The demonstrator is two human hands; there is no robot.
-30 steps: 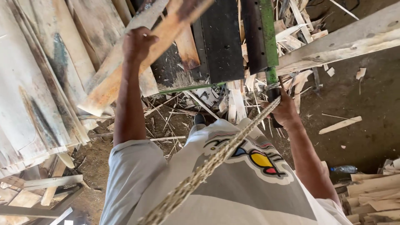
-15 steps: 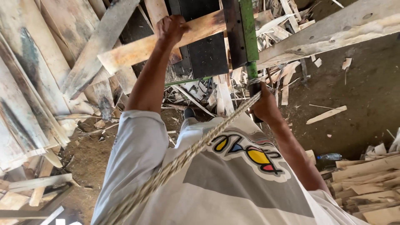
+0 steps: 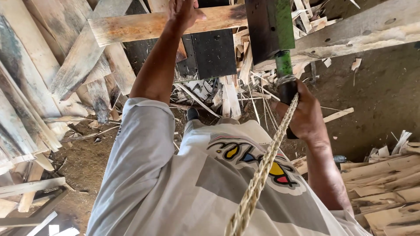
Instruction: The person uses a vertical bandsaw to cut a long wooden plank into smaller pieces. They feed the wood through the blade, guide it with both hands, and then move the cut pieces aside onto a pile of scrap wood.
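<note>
My left hand (image 3: 183, 12) is raised and grips a pale wooden plank (image 3: 131, 27) that lies across the top of the view, its right end against a black machine block (image 3: 262, 26). My right hand (image 3: 304, 114) is closed around the dark grip of a green lever (image 3: 285, 57) that comes down from that block. A twisted beige rope (image 3: 262, 168) runs from the lever grip down past my white printed shirt to the bottom edge.
Weathered boards (image 3: 39, 87) lean in a heap on the left. A long beam (image 3: 350, 35) crosses the upper right. Split wood strips (image 3: 227, 94) litter the dirt floor below the machine. Stacked thin slats (image 3: 385, 183) lie at the lower right.
The plank has swung from slanted to nearly level and moved up toward the machine block with my left hand. My right hand has kept hold of the lever grip.
</note>
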